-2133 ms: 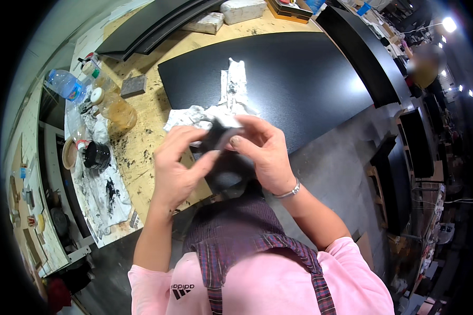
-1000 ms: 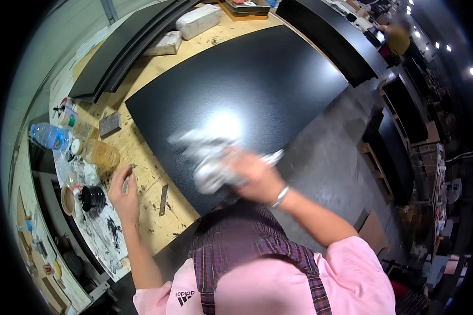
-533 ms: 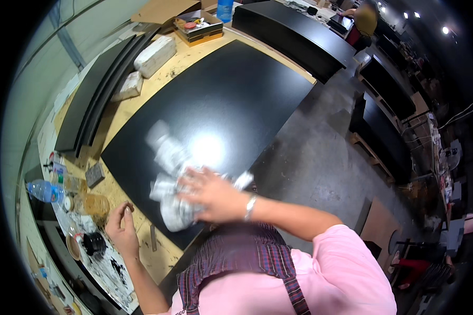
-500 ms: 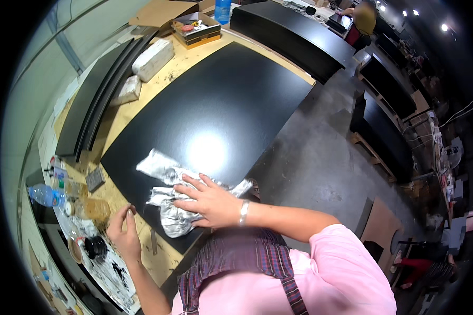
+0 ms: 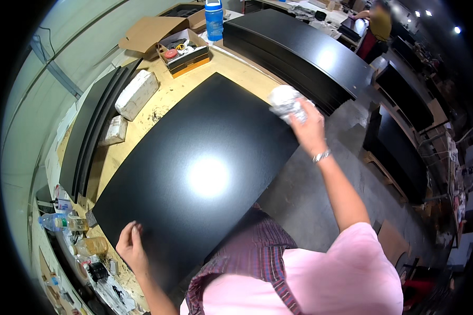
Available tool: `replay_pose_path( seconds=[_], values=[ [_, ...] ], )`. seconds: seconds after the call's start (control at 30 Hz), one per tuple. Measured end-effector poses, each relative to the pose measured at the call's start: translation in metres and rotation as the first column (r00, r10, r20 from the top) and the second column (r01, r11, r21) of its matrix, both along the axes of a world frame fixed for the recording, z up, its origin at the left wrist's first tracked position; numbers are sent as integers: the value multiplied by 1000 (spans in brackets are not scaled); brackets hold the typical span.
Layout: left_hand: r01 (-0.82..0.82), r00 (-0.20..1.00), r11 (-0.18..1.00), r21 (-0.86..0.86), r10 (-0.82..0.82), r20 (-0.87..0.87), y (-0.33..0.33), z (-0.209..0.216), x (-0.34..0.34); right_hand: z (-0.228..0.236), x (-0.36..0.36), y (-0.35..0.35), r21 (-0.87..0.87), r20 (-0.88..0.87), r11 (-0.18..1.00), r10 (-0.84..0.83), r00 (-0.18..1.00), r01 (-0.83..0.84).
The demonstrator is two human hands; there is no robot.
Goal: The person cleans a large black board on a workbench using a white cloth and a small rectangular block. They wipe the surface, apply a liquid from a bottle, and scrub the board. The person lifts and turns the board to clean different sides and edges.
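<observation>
A large black panel lies flat on the wooden workbench, with a bright lamp reflection on its glossy face. My right hand is closed on a crumpled white cloth, at the panel's far right corner. Over the panel's near left edge is my left hand, its thumb and fingertips drawn together. Whatever it may hold, if anything, is too small to make out.
Dark boards and white-wrapped blocks line the bench's left side. Bottles stand near left. An open box of tools and a blue bottle are behind. Stacked black panels stand far right; another person works beyond.
My right hand has carried the cloth from the panel's near edge to its far right corner. My left hand now overlaps the panel's near left edge. The view has shifted.
</observation>
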State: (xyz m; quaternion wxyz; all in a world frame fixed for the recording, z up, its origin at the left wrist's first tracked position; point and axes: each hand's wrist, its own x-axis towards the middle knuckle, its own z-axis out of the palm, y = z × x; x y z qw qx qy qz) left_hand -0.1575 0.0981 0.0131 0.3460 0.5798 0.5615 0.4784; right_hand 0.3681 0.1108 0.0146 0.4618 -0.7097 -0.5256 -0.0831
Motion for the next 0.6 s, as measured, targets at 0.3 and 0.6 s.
replay_pose_path(
  seconds=[0.3, 0.6],
  values=[
    [411, 754, 904, -117, -410, -513, 44, -3, 175, -4, -148, 35, -21, -203, 455, 870, 450, -890],
    [195, 888, 980, 40, -159, -431, 96, -8, 190, -13, 18, 92, -847, -135, 521, -17, 991, -106]
  ],
)
